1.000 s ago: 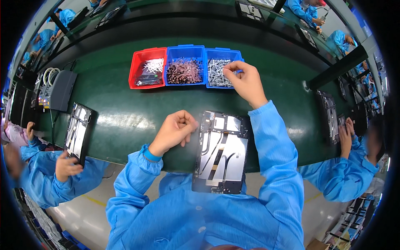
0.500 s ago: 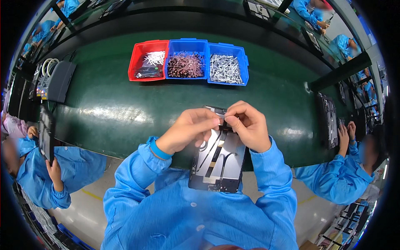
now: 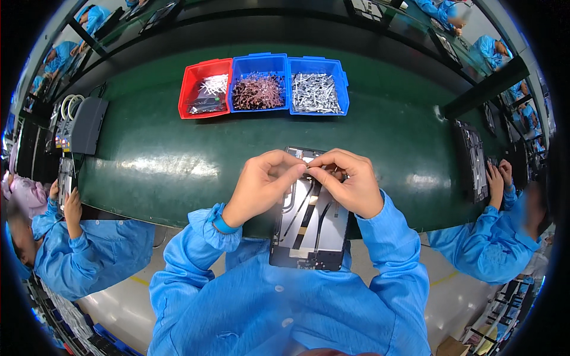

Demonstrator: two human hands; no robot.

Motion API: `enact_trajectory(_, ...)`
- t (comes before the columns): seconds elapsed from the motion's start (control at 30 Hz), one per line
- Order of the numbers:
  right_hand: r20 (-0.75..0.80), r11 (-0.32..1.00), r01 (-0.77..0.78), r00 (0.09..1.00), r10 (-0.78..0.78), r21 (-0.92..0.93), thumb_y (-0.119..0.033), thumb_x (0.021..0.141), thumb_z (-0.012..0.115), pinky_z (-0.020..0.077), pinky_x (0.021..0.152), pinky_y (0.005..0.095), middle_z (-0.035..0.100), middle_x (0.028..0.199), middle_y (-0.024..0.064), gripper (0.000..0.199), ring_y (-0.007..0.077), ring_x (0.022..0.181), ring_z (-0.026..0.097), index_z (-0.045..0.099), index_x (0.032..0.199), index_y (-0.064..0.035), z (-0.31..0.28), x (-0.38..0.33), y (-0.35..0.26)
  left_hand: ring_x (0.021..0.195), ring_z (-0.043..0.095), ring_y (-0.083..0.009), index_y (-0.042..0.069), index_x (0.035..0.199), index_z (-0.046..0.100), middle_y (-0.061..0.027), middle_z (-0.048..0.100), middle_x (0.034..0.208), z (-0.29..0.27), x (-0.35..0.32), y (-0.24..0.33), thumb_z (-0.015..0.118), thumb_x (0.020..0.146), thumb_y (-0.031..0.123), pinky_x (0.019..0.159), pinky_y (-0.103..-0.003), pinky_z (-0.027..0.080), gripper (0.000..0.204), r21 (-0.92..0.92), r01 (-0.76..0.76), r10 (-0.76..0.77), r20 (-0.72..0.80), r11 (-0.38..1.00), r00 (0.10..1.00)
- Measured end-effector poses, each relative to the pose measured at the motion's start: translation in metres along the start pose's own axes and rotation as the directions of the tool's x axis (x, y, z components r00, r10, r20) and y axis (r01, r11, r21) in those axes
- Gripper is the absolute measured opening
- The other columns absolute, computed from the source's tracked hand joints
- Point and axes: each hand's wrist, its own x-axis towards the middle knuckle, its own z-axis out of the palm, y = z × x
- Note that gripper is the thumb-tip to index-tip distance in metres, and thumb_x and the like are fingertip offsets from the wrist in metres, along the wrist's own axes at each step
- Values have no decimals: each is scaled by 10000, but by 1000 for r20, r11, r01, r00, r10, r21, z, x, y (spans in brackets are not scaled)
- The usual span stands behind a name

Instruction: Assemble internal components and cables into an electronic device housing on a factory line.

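Observation:
An opened tablet (image 3: 335,228) lies at the table's near edge in front of me, its lower end reaching over that edge. Black cables run across its silver inner plate, and dark board parts show at its near end. Over its far end, my left hand (image 3: 261,185) and my right hand (image 3: 351,184) meet with thumbs and forefingers pinched tip to tip. What they pinch is too small and covered to make out. A blue band (image 3: 223,221) circles my left wrist.
Beyond my hands stand a red bin (image 3: 185,89) with white pieces, a blue bin (image 3: 260,58) with copper-coloured parts and another blue bin (image 3: 344,89) with silvery pieces. A grey device (image 3: 89,121) sits far left. Co-workers in blue sit at both sides; a tablet (image 3: 471,160) stands at right.
My fingertips have come together, hiding the small pale piece that showed at my left fingers. The co-worker on the left has shifted the tablet they hold.

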Motion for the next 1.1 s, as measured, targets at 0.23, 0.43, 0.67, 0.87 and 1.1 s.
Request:
enact_trajectory(0.23,-28,995,35,999,-38,-90,-21,917,791,427,548,256,710,861,40,72,58,626,534,785,982,9,2,0,4,574,586,-53,-2,1086,715,-8,681,733,-8,4,-4,708,1040,177,470,-220,432,185,-172,106,-106,11,979,994)
enact_trajectory(0.43,49,968,207,978,-202,-144,8,926,760,444,568,257,678,970,72,68,84,716,577,729,985,-5,3,3,4,551,568,-57,19,1062,699,-5,653,746,-10,4,-1,683,1059,201,456,-222,407,183,-219,204,-193,70,954,979)
enact_trajectory(0.67,-224,958,-49,968,115,281,13,985,705,456,644,194,678,997,36,59,44,797,604,694,1042,24,-22,-10,9,582,494,-125,11,940,739,-46,543,685,-104,67,11,754,964,85,542,-301,400,80,823,-135,809,-491,552,323)
enact_trajectory(0.87,-178,886,-201,938,297,418,12,1001,701,497,682,198,713,938,46,71,45,805,632,688,1064,42,-30,-30,18,653,640,-231,53,1129,790,-115,656,812,-101,42,7,728,980,128,617,-352,514,178,916,4,755,-333,400,565)
enact_trajectory(1.1,-199,809,-213,906,373,548,70,989,672,546,763,237,717,967,50,94,79,869,671,647,1073,35,-4,-68,27,670,691,-197,-99,1440,551,-137,748,976,-26,-59,12,766,976,292,637,-339,554,644,493,119,-196,107,862,975)
